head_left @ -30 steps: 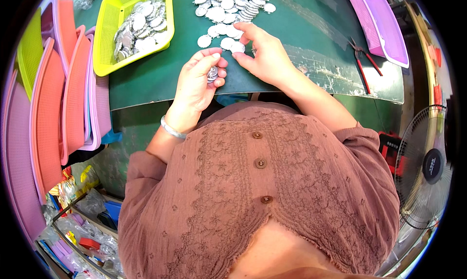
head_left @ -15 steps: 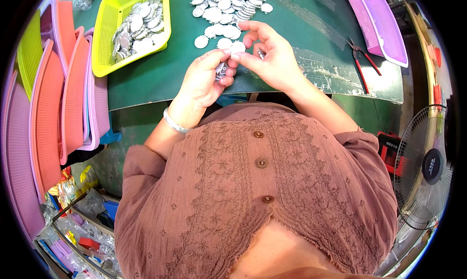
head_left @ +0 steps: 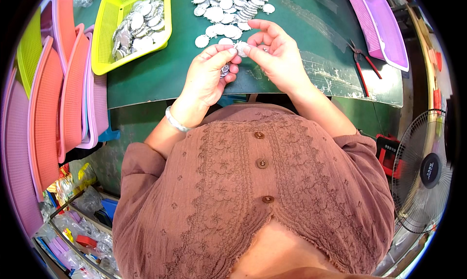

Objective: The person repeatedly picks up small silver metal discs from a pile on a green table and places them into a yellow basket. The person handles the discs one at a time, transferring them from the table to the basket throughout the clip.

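Observation:
Above the near edge of a green table (head_left: 185,79), my two hands meet. My left hand (head_left: 208,70) is curled round several small silvery metal pieces (head_left: 224,70), with its thumb and index finger at a round scalloped silver disc (head_left: 241,49). Thumb and fingers of my right hand (head_left: 275,55) close on the right side of that disc. Something small and shiny shows by the curled fingers of the right hand; I cannot make it out. Just beyond the hands lies a loose heap of similar silver discs (head_left: 226,9).
A yellow-green basket (head_left: 99,50) of silver discs stands at the left. Stacked pink and purple baskets (head_left: 44,118) rise at the far left. Red-handled pliers (head_left: 362,67) lie at the right, near a purple basket (head_left: 374,31). A fan (head_left: 423,169) stands at lower right.
My right hand has shifted slightly right, and the disc between the hands has moved a little right with it, now standing out more from the left fingertips.

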{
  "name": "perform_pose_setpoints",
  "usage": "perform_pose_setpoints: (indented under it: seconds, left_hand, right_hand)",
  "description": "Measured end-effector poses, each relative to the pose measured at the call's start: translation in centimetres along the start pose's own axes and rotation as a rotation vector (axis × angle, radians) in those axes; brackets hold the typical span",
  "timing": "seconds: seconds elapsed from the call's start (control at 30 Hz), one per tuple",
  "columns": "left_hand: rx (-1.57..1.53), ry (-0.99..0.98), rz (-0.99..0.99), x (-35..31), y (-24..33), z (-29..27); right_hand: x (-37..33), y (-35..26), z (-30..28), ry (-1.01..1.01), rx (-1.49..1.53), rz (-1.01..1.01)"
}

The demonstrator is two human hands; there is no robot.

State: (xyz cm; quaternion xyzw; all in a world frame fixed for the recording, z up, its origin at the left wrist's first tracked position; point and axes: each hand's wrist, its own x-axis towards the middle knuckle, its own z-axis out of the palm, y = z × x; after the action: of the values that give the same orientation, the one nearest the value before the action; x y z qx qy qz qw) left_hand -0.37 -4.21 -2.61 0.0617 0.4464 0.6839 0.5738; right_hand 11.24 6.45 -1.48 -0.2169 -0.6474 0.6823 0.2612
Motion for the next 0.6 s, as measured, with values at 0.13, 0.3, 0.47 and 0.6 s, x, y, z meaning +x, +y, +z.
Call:
perform_pose_setpoints:
  seconds: [0.13,0.3,0.47,0.6]
  left_hand:
    - [-0.006,0.001,-0.038,0.13,0.08,-0.12]
    - [-0.081,-0.036,-0.160,0.56,0.20,-0.57]
    - [-0.099,-0.033,-0.180,0.60,0.14,-0.64]
    - [-0.094,-0.034,-0.164,0.49,0.14,-0.51]
  right_hand:
    - [0.09,-0.46,-0.16,-0.006,0.206,0.182]
    - [-0.02,-0.51,-0.32,-0.017,0.347,0.263]
    - [-0.01,-0.54,-0.52,-0.022,0.390,0.294]
    - [0.01,-0.50,-0.69,-0.035,0.444,0.308]
